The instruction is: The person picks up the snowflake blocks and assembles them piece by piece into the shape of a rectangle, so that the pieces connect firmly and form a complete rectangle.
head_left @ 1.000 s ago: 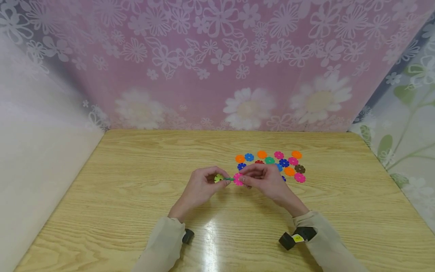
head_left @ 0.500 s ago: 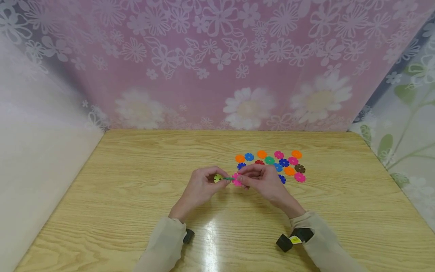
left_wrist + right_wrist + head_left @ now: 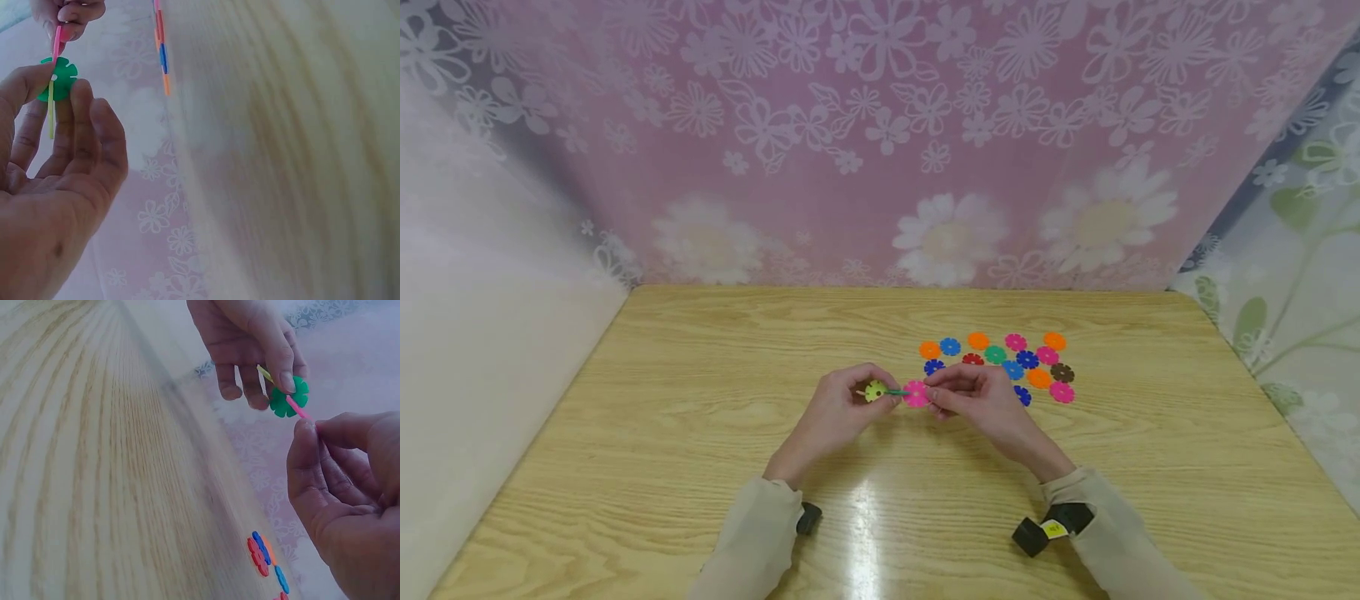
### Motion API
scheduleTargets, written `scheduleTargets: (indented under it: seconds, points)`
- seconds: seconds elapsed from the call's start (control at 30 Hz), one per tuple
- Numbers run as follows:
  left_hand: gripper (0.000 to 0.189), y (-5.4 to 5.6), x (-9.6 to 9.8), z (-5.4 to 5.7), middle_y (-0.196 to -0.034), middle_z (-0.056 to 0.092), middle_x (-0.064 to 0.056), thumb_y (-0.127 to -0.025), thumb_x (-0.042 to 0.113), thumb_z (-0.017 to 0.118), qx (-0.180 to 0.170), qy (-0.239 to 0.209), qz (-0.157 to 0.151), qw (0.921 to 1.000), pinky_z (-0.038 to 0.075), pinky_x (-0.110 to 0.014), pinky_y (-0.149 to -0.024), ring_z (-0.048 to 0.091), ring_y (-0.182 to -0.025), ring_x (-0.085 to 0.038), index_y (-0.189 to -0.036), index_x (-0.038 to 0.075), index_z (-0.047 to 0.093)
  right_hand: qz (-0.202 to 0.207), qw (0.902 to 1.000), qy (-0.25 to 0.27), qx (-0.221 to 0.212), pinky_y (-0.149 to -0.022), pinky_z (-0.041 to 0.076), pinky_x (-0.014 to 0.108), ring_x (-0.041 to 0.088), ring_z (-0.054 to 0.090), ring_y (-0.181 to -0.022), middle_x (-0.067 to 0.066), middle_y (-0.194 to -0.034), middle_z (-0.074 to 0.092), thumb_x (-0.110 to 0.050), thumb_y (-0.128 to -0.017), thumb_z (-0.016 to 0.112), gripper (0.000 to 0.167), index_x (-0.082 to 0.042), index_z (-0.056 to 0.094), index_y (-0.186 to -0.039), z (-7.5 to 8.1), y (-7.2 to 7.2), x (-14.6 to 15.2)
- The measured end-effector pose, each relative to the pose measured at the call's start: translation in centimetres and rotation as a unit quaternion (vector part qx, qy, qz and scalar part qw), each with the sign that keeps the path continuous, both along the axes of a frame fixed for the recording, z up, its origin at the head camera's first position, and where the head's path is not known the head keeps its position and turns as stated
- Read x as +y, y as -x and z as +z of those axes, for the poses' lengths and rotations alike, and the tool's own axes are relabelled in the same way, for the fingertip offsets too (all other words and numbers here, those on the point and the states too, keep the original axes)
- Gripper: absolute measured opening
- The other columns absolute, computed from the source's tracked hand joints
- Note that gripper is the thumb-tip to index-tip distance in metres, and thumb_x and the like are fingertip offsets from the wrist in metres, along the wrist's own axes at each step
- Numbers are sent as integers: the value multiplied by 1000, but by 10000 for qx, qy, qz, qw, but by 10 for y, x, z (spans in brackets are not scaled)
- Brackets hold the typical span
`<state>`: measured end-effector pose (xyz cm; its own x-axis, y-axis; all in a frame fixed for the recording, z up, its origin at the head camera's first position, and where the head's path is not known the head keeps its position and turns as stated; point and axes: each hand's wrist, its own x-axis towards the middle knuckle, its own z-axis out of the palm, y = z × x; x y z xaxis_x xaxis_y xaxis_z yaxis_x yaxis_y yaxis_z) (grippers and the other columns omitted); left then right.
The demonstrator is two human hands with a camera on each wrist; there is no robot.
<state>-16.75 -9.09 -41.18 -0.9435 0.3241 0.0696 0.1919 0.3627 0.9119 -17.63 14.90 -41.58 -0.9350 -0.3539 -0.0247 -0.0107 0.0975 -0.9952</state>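
Observation:
Over the table, my left hand pinches a green notched plastic disc between thumb and fingers. A yellow-green disc is slotted into the green one on the palm side, set crosswise to it. From the other side a pink disc meets the green disc edge-on, its rim in line with a notch. My right hand pinches the pink disc's right edge between thumb and index finger. In the right wrist view the green disc faces the camera, while the pink one appears as a thin strip.
Behind the right hand, several loose notched discs lie flat on the wooden table, among them a brown disc, a red disc and an orange disc. A pink flowered curtain hangs behind the table's far edge.
Both hands have shifted slightly left with the discs. The right fingers now hold nearer the pink disc's right edge, so more of its face shows.

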Motion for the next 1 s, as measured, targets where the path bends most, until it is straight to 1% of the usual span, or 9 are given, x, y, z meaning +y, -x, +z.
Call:
scheduleTargets:
  seconds: [0.07, 0.17, 0.23, 0.3, 0.5, 0.63, 0.8, 0.9, 1.0]
  points:
    - [12, 0, 1, 1, -105, 71, 7, -93, 22, 77, 57, 101, -71, 9999, 50, -25, -69, 60, -84, -9, -104, 25, 73, -16, 9999, 66, -75, -76, 63, 31, 27, 76, -84, 5, -96, 78, -5, -97, 69, 22, 9, 69, -114, -1, 0, -1]
    - [19, 0, 2, 2, -110, 71, 12, -91, 27, 80, 150, 277, -201, 9993, 52, -35, -90, 62, -105, -9, -107, 27, 71, -32, 9997, 143, -176, -77, 63, 31, 22, 76, -84, 7, -98, 78, -4, -96, 69, 24, 11, 68, -115, -4, 1, -2]
    - [23, 0, 3, 2, -111, 70, 13, -90, 29, 81, 191, 355, -281, 9988, 51, -41, -97, 63, -107, -10, -110, 27, 69, -39, 9995, 200, -241, -78, 63, 31, 20, 76, -84, 9, -99, 78, -3, -96, 69, 26, 13, 66, -117, -5, 1, -4]
    - [26, 0, 4, 2, -110, 70, 13, -89, 31, 81, 186, 423, -316, 9984, 48, -43, -103, 63, -108, -10, -111, 28, 68, -75, 9995, 190, -240, -78, 63, 30, 19, 76, -84, 9, -98, 78, -2, -96, 69, 26, 13, 66, -116, -6, 1, -5]
    - [34, 0, 5, 3, -111, 71, 11, -87, 28, 83, 261, 508, -338, 9978, 49, -42, -103, 64, -108, -10, -115, 26, 66, -178, 9996, 77, -184, -75, 62, 28, 15, 71, -77, 4, -90, 77, -1, -95, 69, 23, 13, 67, -114, -5, 1, -8]
    - [35, 0, 6, 2, -108, 72, 9, -87, 24, 83, 298, 546, -312, 9976, 51, -41, -99, 66, -107, -11, -117, 26, 65, -160, 9998, 11, -151, -73, 60, 27, 17, 68, -74, 6, -89, 76, -3, -96, 68, 22, 12, 68, -113, -2, 0, -9]
    - [33, -1, 6, 2, -108, 73, 6, -88, 23, 81, 321, 690, -308, 9966, 51, -42, -98, 67, -108, -13, -117, 26, 66, -145, 9996, -21, -231, -73, 59, 27, 18, 68, -76, 7, -92, 76, -5, -96, 69, 24, 11, 68, -113, 0, -1, -8]
    - [33, -1, 5, 2, -110, 73, 6, -88, 23, 79, 276, 777, -307, 9961, 51, -43, -99, 66, -108, -14, -118, 26, 66, -69, 9996, -244, -149, -74, 60, 28, 22, 71, -82, 10, -99, 76, -10, -97, 70, 26, 8, 69, -116, 0, -2, -4]
    - [32, -1, 2, 2, -110, 73, 7, -88, 23, 78, 229, 779, -280, 9963, 51, -43, -98, 66, -108, -13, -118, 27, 66, -44, 9972, -748, 84, -75, 60, 30, 29, 72, -90, 14, -107, 76, -17, -97, 72, 27, 1, 71, -116, -2, -3, 2]
